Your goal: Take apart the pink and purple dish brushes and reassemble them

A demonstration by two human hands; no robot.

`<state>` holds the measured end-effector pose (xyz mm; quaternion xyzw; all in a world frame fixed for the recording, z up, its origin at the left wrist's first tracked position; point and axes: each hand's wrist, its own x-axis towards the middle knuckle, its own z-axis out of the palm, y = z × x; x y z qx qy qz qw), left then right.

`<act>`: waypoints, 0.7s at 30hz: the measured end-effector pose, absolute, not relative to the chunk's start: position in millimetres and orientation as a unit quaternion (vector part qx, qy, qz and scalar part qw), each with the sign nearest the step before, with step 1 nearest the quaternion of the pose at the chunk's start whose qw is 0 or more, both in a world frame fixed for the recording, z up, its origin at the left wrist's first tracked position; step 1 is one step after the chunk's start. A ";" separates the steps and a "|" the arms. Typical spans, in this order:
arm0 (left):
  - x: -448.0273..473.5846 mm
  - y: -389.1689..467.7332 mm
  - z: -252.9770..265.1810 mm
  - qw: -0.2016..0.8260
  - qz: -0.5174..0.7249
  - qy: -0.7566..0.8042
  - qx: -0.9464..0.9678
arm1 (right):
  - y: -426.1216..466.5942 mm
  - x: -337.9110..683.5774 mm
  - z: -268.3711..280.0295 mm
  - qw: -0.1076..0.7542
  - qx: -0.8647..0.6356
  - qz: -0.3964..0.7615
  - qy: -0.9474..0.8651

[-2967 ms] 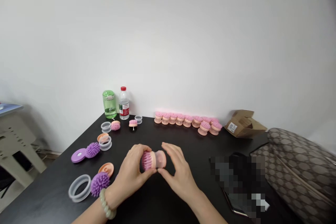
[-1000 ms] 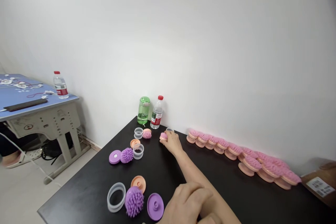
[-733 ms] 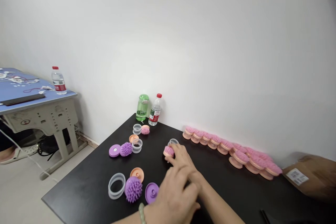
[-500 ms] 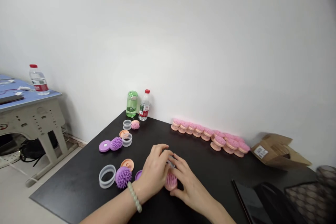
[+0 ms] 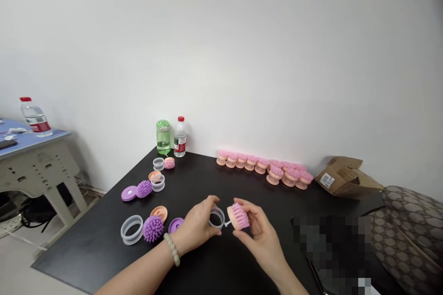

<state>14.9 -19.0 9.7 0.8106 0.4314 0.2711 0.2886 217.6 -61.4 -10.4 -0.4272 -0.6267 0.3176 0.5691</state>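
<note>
My left hand (image 5: 196,225) pinches a translucent ring (image 5: 217,212) between thumb and fingers, low over the black table. In my right hand (image 5: 262,236) is a pink bristled brush head (image 5: 239,217), tilted on its side, its peach base and thin white stem pointing at the ring. A small gap separates the stem from the ring. Left of my left wrist lie a purple disc (image 5: 176,225), a purple bristled brush head (image 5: 152,229), a peach disc (image 5: 159,213) and a larger translucent ring (image 5: 131,236).
Along the wall stands a row of pink brushes (image 5: 249,162). A cardboard box (image 5: 346,177) sits right of them. Farther left are more rings, discs and a purple brush head (image 5: 144,189). A green bottle (image 5: 163,137) and a water bottle (image 5: 180,137) stand at the back corner.
My hands, close together before, have moved apart. The pink brush head has turned onto its side in my right hand, showing its white stem, and the ring now shows in my left hand.
</note>
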 end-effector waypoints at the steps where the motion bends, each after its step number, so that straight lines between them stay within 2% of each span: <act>1: 15.8 -20.1 9.7 0.294 0.272 0.423 0.813 | -61.3 214.2 -11.4 0.570 -0.429 0.307 -0.630; 5: 17.2 -25.3 10.3 0.237 0.288 0.397 0.839 | -64.1 204.4 -12.7 0.530 -0.469 0.235 -0.666; 8: 16.8 -27.8 13.1 0.207 0.313 0.378 0.846 | -66.1 202.7 -12.8 0.524 -0.487 0.222 -0.663; 14: 15.4 -34.0 23.6 0.316 0.319 0.391 0.804 | -70.7 207.7 -12.9 0.550 -0.444 0.316 -0.633; 21: 12.8 -36.2 25.6 0.419 0.320 0.331 0.782 | -73.3 211.7 -12.5 0.559 -0.444 0.352 -0.605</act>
